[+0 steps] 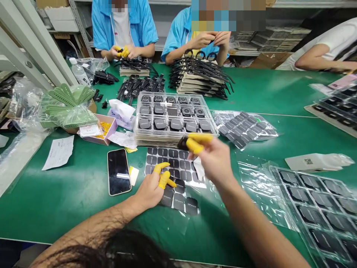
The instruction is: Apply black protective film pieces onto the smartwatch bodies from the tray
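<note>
My left hand [152, 188], with yellow finger cots, is over a clear sheet of dark rounded-square stickers [185, 165]. Its fingers are bent and grip the sheet, whose near part looks raised. My right hand [213, 158], also in yellow finger cots, pinches a small black piece [182, 143] just above the sheet's far edge. That piece is blurred and partly covered by the fingers; it resembles the watch bodies in the tray. Beyond the hands, a clear compartment tray [135, 128] holds square watch bodies, some face up and some showing plain dark surfaces. It rests on a stack of trays.
A phone [119, 172] lies left of the sheet, near a pink box [107, 138] and green straps [69, 106]. To the right are bagged stickers [245, 128], a white bottle [312, 162] and another filled tray [320, 201]. Across the table, co-workers handle stacked black straps [199, 74].
</note>
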### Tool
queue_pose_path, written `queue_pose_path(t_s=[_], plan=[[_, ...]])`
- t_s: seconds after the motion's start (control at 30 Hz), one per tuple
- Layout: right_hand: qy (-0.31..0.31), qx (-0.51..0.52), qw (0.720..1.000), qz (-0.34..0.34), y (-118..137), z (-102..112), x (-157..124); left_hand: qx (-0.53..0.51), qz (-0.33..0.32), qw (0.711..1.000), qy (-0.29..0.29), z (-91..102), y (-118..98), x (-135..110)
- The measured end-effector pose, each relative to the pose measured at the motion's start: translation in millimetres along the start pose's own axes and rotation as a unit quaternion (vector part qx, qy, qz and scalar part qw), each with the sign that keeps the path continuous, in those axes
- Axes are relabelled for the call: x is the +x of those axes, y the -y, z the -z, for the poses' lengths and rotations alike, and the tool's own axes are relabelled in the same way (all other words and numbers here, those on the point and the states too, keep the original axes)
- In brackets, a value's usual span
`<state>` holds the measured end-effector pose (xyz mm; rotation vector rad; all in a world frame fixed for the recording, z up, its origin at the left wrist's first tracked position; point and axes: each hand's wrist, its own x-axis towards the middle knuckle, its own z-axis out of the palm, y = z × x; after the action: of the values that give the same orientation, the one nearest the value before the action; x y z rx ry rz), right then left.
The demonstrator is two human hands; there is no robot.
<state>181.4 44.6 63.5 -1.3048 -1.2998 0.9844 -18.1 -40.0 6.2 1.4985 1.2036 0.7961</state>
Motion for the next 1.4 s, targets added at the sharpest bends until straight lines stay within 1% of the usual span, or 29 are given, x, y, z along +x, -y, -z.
queue_pose_path(t_s=[0.03, 0.07, 0.1, 0.13, 0.2, 0.23, 0.3, 0.33, 0.4, 0.43, 0.47, 0.53, 0.57, 0.63, 0.67, 0.73, 0.8, 0.87, 0.9, 0.97, 1.03, 1.17, 1.23, 1.33, 1.4], plan=[[-0.017, -0.036, 0.998, 0.05, 8, -2, 30, -0.004, 0.006, 1.0, 0.01, 0.4, -1, 1], [-0.018, -0.081, 0.993, 0.08, 15, -5, 61, -0.008, 0.009, 1.0, 0.018, 0.8, -3, 1], [-0.013, -0.134, 0.986, 0.098, 20, -9, 90, -0.009, 0.011, 1.0, 0.024, 1.1, -3, 2], [0.003, -0.201, 0.974, 0.106, 24, -13, 116, -0.008, 0.01, 1.0, 0.026, 1.4, -4, 2], [0.022, -0.334, 0.936, 0.108, 26, -18, 155, -0.004, 0.009, 1.0, 0.029, 1.8, -5, 2], [0.017, -0.39, 0.914, 0.105, 26, -18, 166, -0.003, 0.009, 0.999, 0.03, 1.8, -5, 2], [-0.004, -0.468, 0.88, 0.086, 23, -11, 174, -0.001, 0.012, 0.999, 0.036, 1.8, -5, 3], [-0.007, -0.49, 0.869, 0.07, 21, -5, 175, 0.0, 0.014, 0.999, 0.04, 1.7, -5, 3], [0.024, -0.506, 0.862, 0.035, 18, 7, 173, 0.005, 0.02, 0.999, 0.05, 1.5, -6, 3], [0.049, -0.496, 0.867, 0.016, 18, 12, 173, 0.006, 0.022, 0.998, 0.055, 1.5, -6, 3], [0.069, -0.473, 0.878, -0.001, 17, 17, 173, 0.007, 0.023, 0.998, 0.058, 1.5, -6, 3], [0.079, -0.398, 0.914, -0.021, 19, 21, 173, 0.007, 0.02, 0.998, 0.057, 1.7, -6, 2], [0.07, -0.349, 0.934, -0.022, 21, 23, 170, 0.007, 0.016, 0.999, 0.052, 1.9, -6, 2], [0.035, -0.245, 0.969, 0.001, 25, 24, 154, 0.014, 0.003, 0.999, 0.04, 2.5, -7, 3], [0.025, -0.194, 0.981, 0.018, 26, 24, 139, 0.016, -0.002, 0.999, 0.036, 2.8, -7, 3], [0.028, -0.099, 0.994, 0.041, 24, 22, 94, 0.008, 0.006, 0.999, 0.033, 3.4, -8, 4], [0.067, -0.018, 0.997, 0.035, 14, 16, 36, -0.004, 0.034, 0.999, 0.037, 4.0, -10, 4], [0.086, 0.039, 0.995, -0.019, -3, 5, -22, -0.009, 0.059, 0.997, 0.045, 4.7, -11, 4], [0.082, 0.068, 0.992, -0.07, -13, -2, -46, -0.006, 0.064, 0.997, 0.047, 5.0, -12, 4], [0.086, 0.106, 0.981, -0.139, -29, -15, -81, 0.007, 0.069, 0.997, 0.046, 5.3, -13, 3], [0.083, 0.119, 0.976, -0.163, -38, -25, -96, 0.022, 0.077, 0.996, 0.041, 5.3, -13, 3], [0.074, 0.107, 0.982, -0.137, -44, -32, -98, 0.041, 0.084, 0.995, 0.028, 4.6, -8, 3], [0.076, 0.111, 0.982, -0.131, -44, -36, -99, 0.053, 0.063, 0.996, 0.022, 4.4, -6, 3], [0.085, 0.128, 0.977, -0.146, -42, -42, -107, 0.05, 0.022, 0.998, 0.022, 4.1, -5, 3], [0.076, 0.12, 0.98, -0.142, -39, -37, -110, 0.043, 0.02, 0.999, 0.017, 3.7, -6, 3]])
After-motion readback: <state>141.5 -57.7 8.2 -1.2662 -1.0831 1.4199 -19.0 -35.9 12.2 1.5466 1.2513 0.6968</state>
